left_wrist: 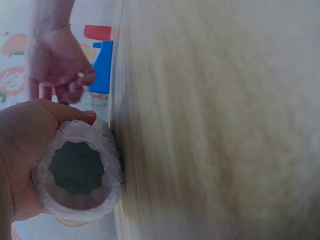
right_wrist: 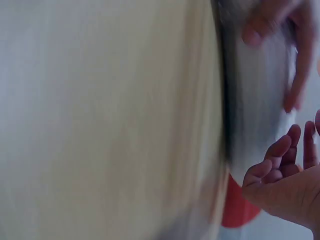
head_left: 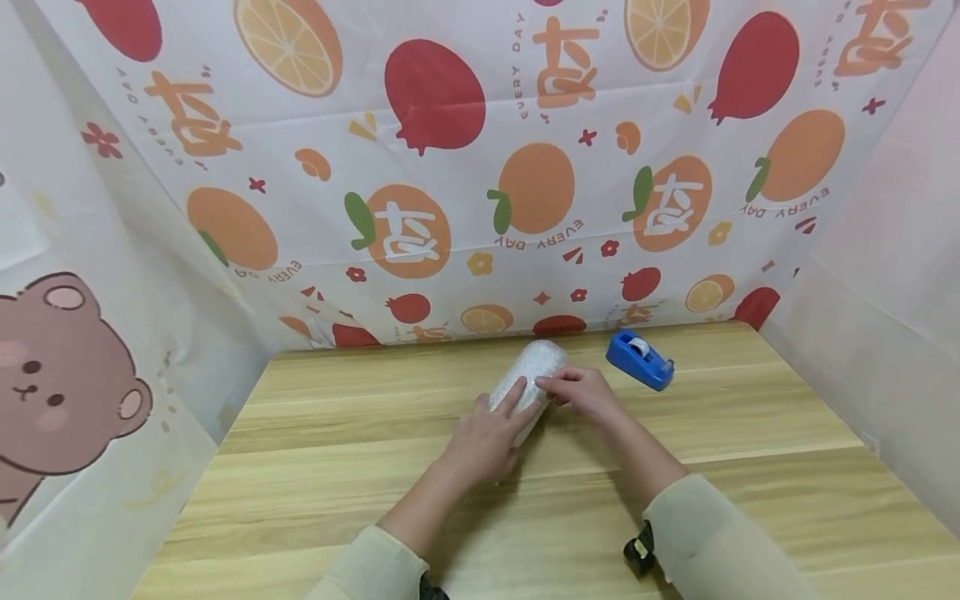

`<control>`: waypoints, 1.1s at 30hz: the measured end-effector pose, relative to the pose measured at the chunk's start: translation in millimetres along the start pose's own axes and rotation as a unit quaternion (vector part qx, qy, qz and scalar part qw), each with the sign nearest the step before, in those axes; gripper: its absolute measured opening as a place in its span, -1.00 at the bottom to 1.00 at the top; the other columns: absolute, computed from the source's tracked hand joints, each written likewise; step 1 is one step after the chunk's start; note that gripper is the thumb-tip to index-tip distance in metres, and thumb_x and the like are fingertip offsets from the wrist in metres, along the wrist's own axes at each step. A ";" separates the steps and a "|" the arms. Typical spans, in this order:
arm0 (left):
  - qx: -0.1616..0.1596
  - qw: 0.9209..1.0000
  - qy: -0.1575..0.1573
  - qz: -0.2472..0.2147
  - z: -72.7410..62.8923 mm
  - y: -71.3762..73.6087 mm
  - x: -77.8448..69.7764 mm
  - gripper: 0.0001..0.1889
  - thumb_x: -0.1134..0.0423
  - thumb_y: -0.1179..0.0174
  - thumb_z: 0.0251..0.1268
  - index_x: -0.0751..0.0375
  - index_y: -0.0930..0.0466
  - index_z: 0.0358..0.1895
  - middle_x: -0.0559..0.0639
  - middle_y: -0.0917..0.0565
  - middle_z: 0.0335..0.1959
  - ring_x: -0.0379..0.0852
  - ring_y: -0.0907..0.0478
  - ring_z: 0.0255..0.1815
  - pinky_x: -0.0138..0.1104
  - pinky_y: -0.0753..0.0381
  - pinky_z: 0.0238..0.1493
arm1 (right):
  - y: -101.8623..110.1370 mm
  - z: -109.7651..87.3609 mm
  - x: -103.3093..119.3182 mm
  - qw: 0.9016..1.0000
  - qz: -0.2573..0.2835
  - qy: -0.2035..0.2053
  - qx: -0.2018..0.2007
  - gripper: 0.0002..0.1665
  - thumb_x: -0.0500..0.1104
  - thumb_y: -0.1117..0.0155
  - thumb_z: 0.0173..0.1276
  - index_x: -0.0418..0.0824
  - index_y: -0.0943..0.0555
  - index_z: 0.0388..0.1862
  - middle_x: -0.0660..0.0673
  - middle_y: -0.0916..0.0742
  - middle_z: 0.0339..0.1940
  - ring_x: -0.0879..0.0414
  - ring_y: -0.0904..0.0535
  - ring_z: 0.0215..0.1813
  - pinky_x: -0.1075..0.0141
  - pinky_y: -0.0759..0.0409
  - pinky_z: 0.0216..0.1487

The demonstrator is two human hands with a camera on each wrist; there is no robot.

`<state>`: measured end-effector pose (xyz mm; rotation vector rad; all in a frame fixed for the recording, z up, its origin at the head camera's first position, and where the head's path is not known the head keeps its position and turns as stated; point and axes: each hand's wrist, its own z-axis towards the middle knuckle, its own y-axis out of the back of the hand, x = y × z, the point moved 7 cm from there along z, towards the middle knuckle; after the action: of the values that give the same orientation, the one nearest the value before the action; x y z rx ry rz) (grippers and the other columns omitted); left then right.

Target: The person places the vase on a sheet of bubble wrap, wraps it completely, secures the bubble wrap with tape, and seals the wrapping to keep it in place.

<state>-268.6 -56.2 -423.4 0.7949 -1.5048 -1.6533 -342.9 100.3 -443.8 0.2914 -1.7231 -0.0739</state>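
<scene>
A cylinder in bubble wrap [head_left: 542, 357] lies slanted on the wooden table. In the left wrist view its near end shows a round hollow [left_wrist: 77, 169] with a dark scalloped shape inside. My left hand [head_left: 482, 439] grips the wrapped cylinder from its left side, fingers spread over the top. At its right side, my right hand [head_left: 587, 393] has thumb and forefinger together close to the wrap's surface. A small whitish bit of tape [left_wrist: 80, 75] shows at those fingertips in the left wrist view. The right wrist view is blurred around the cylinder [right_wrist: 257, 95].
A blue tape dispenser [head_left: 640, 360] with a roll in it stands to the right of the cylinder, near the table's back. Behind the wooden table [head_left: 337, 442] hangs a fruit-printed cloth [head_left: 465, 175]. Another cloth with a bear [head_left: 60, 375] hangs at the left.
</scene>
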 end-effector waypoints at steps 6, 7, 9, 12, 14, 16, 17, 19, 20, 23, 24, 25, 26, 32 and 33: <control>-0.008 1.000 -0.001 0.003 0.1 -2.7 -1.6 -0.21 -0.02 -0.31 0.21 -0.32 -0.16 0.51 -0.04 0.00 0.62 0.37 -0.43 0.19 -0.01 -0.65 -0.37 | -14.7 0.3 -15.6 0.998 0.054 -0.023 -0.029 -0.68 0.05 -0.51 0.16 -0.16 -0.68 -0.53 0.06 -0.66 -0.55 0.11 -0.55 -0.34 0.23 -0.58 -0.19; -0.009 1.000 -0.002 0.005 -0.1 -2.5 -1.5 -0.20 -0.03 -0.32 0.20 -0.32 -0.16 0.51 -0.04 0.00 0.62 0.37 -0.43 0.19 -0.01 -0.65 -0.38 | -15.5 -0.4 -16.9 0.998 0.056 -0.027 -0.031 -0.67 0.05 -0.52 0.14 -0.16 -0.68 -0.54 0.06 -0.65 -0.56 0.12 -0.54 -0.35 0.25 -0.56 -0.23; -0.013 1.000 -0.002 0.008 -0.5 -1.7 -1.1 -0.20 -0.02 -0.32 0.20 -0.31 -0.16 0.51 -0.03 -0.01 0.62 0.37 -0.44 0.18 -0.01 -0.65 -0.40 | -16.3 -0.3 -19.0 0.998 0.049 -0.029 -0.035 -0.64 0.08 -0.53 0.12 -0.16 -0.67 -0.57 0.07 -0.62 -0.56 0.13 -0.50 -0.37 0.30 -0.51 -0.30; -0.016 1.000 -0.003 0.009 -1.0 -0.2 -1.0 -0.20 -0.02 -0.33 0.19 -0.30 -0.17 0.51 -0.03 -0.02 0.61 0.36 -0.44 0.18 -0.02 -0.65 -0.41 | -16.7 0.4 -21.1 0.998 0.035 -0.030 -0.035 -0.59 0.12 -0.54 0.10 -0.15 -0.65 -0.60 0.07 -0.58 -0.57 0.15 -0.46 -0.41 0.33 -0.46 -0.37; -0.016 1.000 -0.003 0.007 -0.9 0.5 -1.0 -0.20 -0.02 -0.32 0.20 -0.30 -0.17 0.51 -0.02 -0.02 0.61 0.37 -0.44 0.19 -0.01 -0.66 -0.40 | -16.8 1.6 -22.8 0.999 0.024 -0.034 -0.027 -0.56 0.16 -0.52 0.11 -0.14 -0.62 -0.64 0.07 -0.56 -0.60 0.16 -0.45 -0.45 0.34 -0.44 -0.40; -0.014 1.000 -0.003 0.006 -0.7 1.1 -1.0 -0.19 -0.02 -0.33 0.20 -0.29 -0.16 0.52 -0.03 -0.02 0.61 0.37 -0.44 0.20 -0.01 -0.66 -0.39 | -17.3 2.4 -23.8 0.999 0.015 -0.041 -0.009 -0.53 0.20 -0.49 0.12 -0.14 -0.62 -0.65 0.06 -0.56 -0.63 0.16 -0.46 -0.47 0.34 -0.44 -0.42; -0.014 1.000 -0.001 0.002 -0.7 1.7 -0.8 -0.17 -0.01 -0.33 0.19 -0.27 -0.14 0.53 -0.03 -0.02 0.61 0.37 -0.44 0.20 0.00 -0.66 -0.39 | -17.6 2.8 -24.5 0.999 0.006 -0.047 0.002 -0.50 0.23 -0.47 0.13 -0.13 -0.60 -0.65 0.05 -0.57 -0.63 0.15 -0.47 -0.48 0.35 -0.44 -0.43; -0.012 1.000 0.004 -0.006 -0.6 2.1 0.2 -0.14 -0.01 -0.33 0.19 -0.20 -0.10 0.54 -0.05 -0.03 0.61 0.35 -0.43 0.21 0.00 -0.66 -0.39 | -17.9 3.4 -26.0 0.998 -0.016 -0.063 0.024 -0.45 0.30 -0.42 0.15 -0.13 -0.59 -0.64 0.03 -0.61 -0.62 0.13 -0.49 -0.49 0.34 -0.43 -0.46; -0.011 1.000 0.009 -0.012 -0.7 2.2 1.1 -0.12 -0.01 -0.34 0.18 -0.15 -0.07 0.55 -0.06 -0.03 0.61 0.34 -0.43 0.22 0.00 -0.65 -0.38 | -17.9 3.9 -26.6 0.997 -0.026 -0.069 0.033 -0.43 0.32 -0.40 0.15 -0.13 -0.59 -0.64 0.01 -0.63 -0.60 0.12 -0.51 -0.48 0.34 -0.43 -0.46; -0.009 0.999 0.024 -0.032 -0.4 1.3 3.7 -0.06 0.00 -0.35 0.16 -0.03 0.01 0.56 -0.11 -0.06 0.60 0.29 -0.42 0.22 -0.01 -0.64 -0.35 | -17.3 6.3 -28.4 0.993 -0.055 -0.086 0.058 -0.38 0.40 -0.35 0.14 -0.12 -0.58 -0.61 -0.01 -0.68 -0.53 0.11 -0.53 -0.47 0.33 -0.43 -0.49; -0.007 0.999 0.027 -0.036 -0.3 0.7 4.2 -0.05 0.01 -0.35 0.16 -0.01 0.02 0.56 -0.13 -0.06 0.60 0.28 -0.41 0.22 -0.02 -0.64 -0.34 | -17.0 7.0 -29.3 0.992 -0.060 -0.089 0.067 -0.38 0.40 -0.34 0.15 -0.12 -0.58 -0.60 -0.02 -0.69 -0.51 0.11 -0.53 -0.47 0.33 -0.43 -0.49; -0.007 0.999 0.029 -0.039 -0.1 0.6 4.4 -0.04 0.01 -0.35 0.16 -0.01 0.03 0.57 -0.14 -0.06 0.60 0.27 -0.42 0.22 -0.02 -0.64 -0.33 | -17.1 7.9 -30.1 0.991 -0.062 -0.090 0.077 -0.38 0.40 -0.33 0.16 -0.12 -0.58 -0.59 -0.02 -0.69 -0.50 0.11 -0.53 -0.47 0.33 -0.44 -0.49; -0.008 0.999 0.030 -0.042 0.0 0.4 4.3 -0.04 0.02 -0.35 0.16 -0.01 0.02 0.57 -0.14 -0.07 0.60 0.27 -0.41 0.21 -0.02 -0.63 -0.33 | -17.1 8.8 -31.3 0.990 -0.065 -0.090 0.088 -0.38 0.40 -0.31 0.18 -0.13 -0.58 -0.57 -0.03 -0.69 -0.49 0.12 -0.53 -0.47 0.33 -0.45 -0.50; -0.015 0.998 0.028 -0.045 0.9 0.9 3.8 -0.10 0.02 -0.34 0.15 -0.04 -0.08 0.56 -0.14 -0.07 0.60 0.29 -0.43 0.16 -0.02 -0.62 -0.34 | -14.4 15.0 -39.6 0.984 -0.058 -0.080 0.150 -0.48 0.25 -0.25 0.35 -0.22 -0.64 -0.34 -0.07 -0.72 -0.37 0.14 -0.55 -0.44 0.35 -0.54 -0.47; -0.017 0.998 0.030 -0.046 1.0 0.9 4.6 -0.10 0.02 -0.34 0.15 -0.03 -0.09 0.56 -0.14 -0.07 0.60 0.29 -0.44 0.15 -0.01 -0.62 -0.32 | -14.0 15.9 -40.6 0.983 -0.056 -0.080 0.156 -0.50 0.22 -0.24 0.37 -0.22 -0.64 -0.30 -0.08 -0.72 -0.35 0.14 -0.57 -0.43 0.35 -0.55 -0.46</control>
<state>-271.8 -59.6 -422.2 0.9004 -1.4138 -1.7016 -350.4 94.5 -488.5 0.6292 -1.8763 0.0950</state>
